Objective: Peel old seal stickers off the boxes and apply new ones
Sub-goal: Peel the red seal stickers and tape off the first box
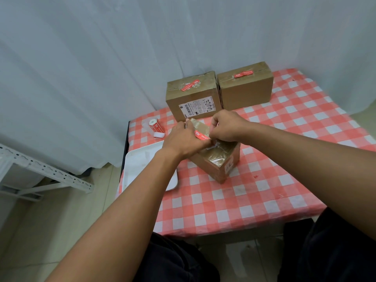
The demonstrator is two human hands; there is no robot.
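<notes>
Person: both forearms bare, no sleeves, watch or rings in view. Left hand (184, 139), right hand (227, 127). Black trousers (179, 261) below the counter (234, 200) edge.

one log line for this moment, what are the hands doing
left hand steadies near box | right hand pinches red seal sticker | sticker roll idle

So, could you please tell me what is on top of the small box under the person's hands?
A red seal sticker lies across the clear-taped top of the small box. Both hands rest on it: left hand, right hand. The sticker's ends are covered by them.
</notes>
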